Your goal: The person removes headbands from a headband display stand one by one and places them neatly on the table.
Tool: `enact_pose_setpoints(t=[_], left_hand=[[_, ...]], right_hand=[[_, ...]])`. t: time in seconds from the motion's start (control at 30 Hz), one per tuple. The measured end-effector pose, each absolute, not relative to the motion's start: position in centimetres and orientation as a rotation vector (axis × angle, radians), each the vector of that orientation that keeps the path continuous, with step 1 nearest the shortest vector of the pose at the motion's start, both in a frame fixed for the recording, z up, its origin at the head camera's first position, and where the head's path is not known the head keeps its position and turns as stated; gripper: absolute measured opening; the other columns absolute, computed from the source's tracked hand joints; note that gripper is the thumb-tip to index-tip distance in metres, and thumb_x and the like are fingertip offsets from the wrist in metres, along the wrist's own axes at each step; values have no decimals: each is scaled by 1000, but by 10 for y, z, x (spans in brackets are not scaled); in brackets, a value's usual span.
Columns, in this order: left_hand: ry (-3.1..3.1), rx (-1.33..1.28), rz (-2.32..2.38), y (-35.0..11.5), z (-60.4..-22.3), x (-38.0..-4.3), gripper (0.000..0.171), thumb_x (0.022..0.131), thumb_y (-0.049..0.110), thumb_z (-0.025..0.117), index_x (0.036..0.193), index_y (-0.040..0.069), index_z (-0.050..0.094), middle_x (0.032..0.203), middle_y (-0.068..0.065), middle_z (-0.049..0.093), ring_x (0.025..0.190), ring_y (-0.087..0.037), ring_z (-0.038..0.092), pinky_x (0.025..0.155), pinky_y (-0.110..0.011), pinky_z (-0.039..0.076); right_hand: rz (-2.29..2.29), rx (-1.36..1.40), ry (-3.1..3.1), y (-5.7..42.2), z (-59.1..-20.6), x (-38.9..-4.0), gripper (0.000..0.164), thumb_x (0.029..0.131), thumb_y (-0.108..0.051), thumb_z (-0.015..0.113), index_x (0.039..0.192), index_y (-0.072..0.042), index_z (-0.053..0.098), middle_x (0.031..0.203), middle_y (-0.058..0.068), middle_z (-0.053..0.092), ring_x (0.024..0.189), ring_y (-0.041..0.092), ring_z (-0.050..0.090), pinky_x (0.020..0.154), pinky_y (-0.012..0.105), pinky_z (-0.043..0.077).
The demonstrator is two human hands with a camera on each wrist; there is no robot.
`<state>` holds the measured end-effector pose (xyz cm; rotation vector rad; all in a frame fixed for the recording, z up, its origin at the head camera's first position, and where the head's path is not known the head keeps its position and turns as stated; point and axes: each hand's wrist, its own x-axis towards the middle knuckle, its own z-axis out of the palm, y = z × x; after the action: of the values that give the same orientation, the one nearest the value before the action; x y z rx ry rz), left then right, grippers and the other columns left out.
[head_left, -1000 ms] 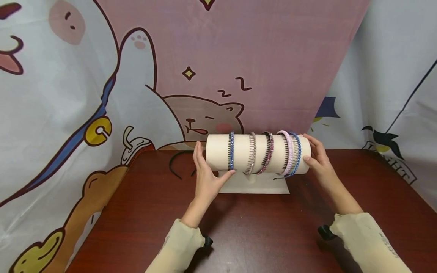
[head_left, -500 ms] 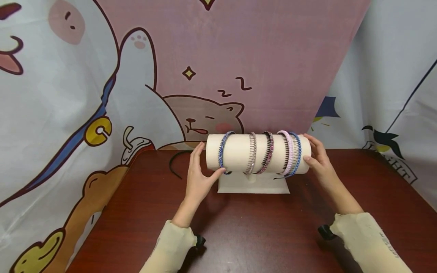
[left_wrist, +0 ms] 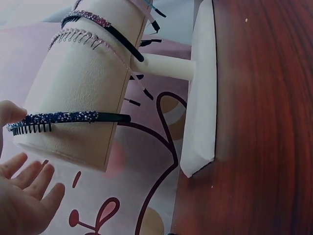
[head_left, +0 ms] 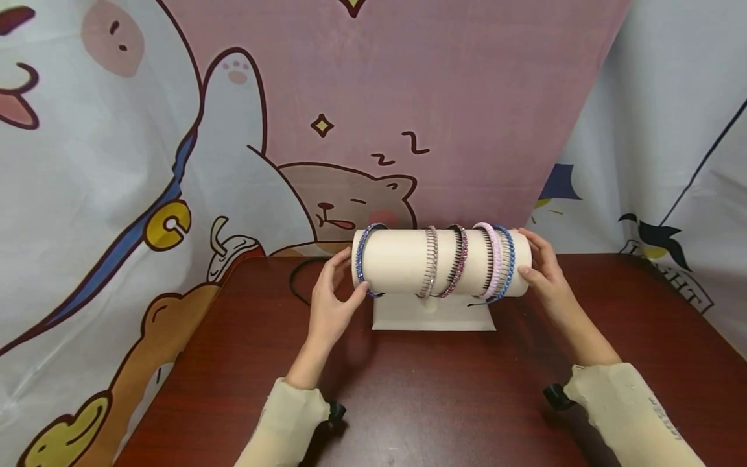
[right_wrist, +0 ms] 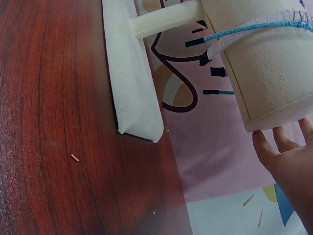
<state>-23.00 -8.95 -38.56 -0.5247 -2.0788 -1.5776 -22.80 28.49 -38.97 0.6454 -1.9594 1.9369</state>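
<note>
At left, touches with the thumb of the loosely extended left hand (head_left: 329, 306) the glittery blue headband (head_left: 358, 259) around the left end of the cream roll (head_left: 393, 259). Near mid-roll, shows a silver headband (head_left: 434, 259) and a dark pink headband (head_left: 464, 256) (apart, seemingly for display). At right, grips the roll's end with the right hand (head_left: 550, 285), probably for steadiness.

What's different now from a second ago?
The blue glittery headband slid left along the white roll, right up to its left end. The left hand moved left along with it, its thumb touching the band. Nothing was let go. The right hand at the roll's other end, the other four headbands and the stand's base stayed put.
</note>
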Motion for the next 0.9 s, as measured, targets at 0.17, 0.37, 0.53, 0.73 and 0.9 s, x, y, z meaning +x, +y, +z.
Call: enact_pose_setpoints(t=[0.17, 0.37, 0.53, 0.73, 0.9], left_hand=[[-2063, -477, -1619, -93, -385, -229, 46, 88, 0, 72, 131, -2, 57, 131, -22, 60, 125, -38, 58, 108, -58, 44], [-2027, -433, -1721, -99, -384, -228, 36, 89, 3, 73, 123, -1, 62, 119, -20, 64, 111, -25, 64, 102, -45, 53], [-1952, -384, -1905, -104, -382, -228, 34, 93, 0, 67, 125, -3, 58, 116, -22, 65, 102, -9, 64, 89, -21, 55], [-1805, -358, -2095, -112, -378, -228, 36, 95, -3, 62, 130, -6, 53, 101, -5, 68, 89, -7, 67, 82, -19, 58], [-1760, -316, -2161, -120, -377, -229, 37, 95, -5, 59, 132, -7, 50, 97, 4, 68, 86, -6, 68, 84, -21, 59]], right_hand=[[1936, 647, -1958, 284, -389, -228, 61, 99, 4, 38, 156, -14, 28, 149, -8, 39, 120, 8, 48, 87, 11, 50], [1939, 647, -1955, 284, -389, -228, 61, 99, 4, 38, 156, -14, 28, 150, -7, 38, 121, 8, 48, 88, 11, 49], [1937, 649, -1958, 283, -389, -228, 61, 98, 3, 38, 156, -14, 28, 150, -7, 38, 121, 9, 48, 88, 11, 49], [1936, 650, -1956, 284, -389, -228, 61, 98, 4, 38, 156, -14, 28, 149, -7, 39, 119, 9, 49, 87, 11, 50], [1943, 651, -1958, 284, -390, -228, 61, 99, 4, 38, 156, -15, 28, 149, -7, 38, 119, 8, 49, 87, 11, 50]])
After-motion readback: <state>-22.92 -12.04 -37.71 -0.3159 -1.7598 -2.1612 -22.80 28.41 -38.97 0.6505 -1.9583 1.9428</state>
